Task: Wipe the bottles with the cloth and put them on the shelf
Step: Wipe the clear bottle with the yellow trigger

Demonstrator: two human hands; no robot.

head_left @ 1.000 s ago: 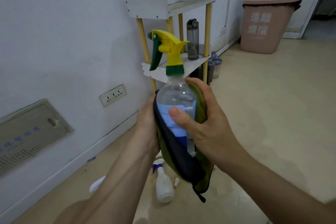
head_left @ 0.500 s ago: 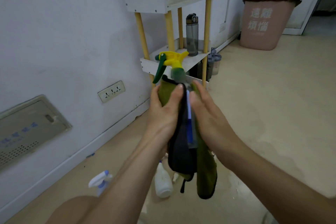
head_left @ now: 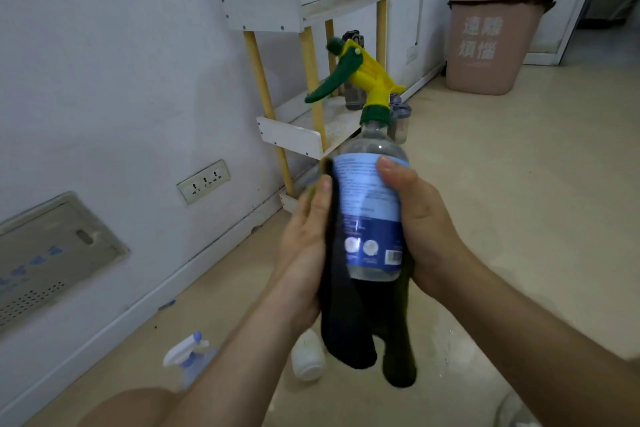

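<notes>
Clear plastic spray bottle, blue label print too small to read, is tilting in midair before the shelf; right hand is clasping its side, left hand is gripping the cloth against it. Farther off, pink bin is showing 遠離煩惱.

Single head-mtd wide-angle cam, faces fwd/down. Close on left hand and right hand at ctr; floor below, wall at left, shelf ahead.
</notes>
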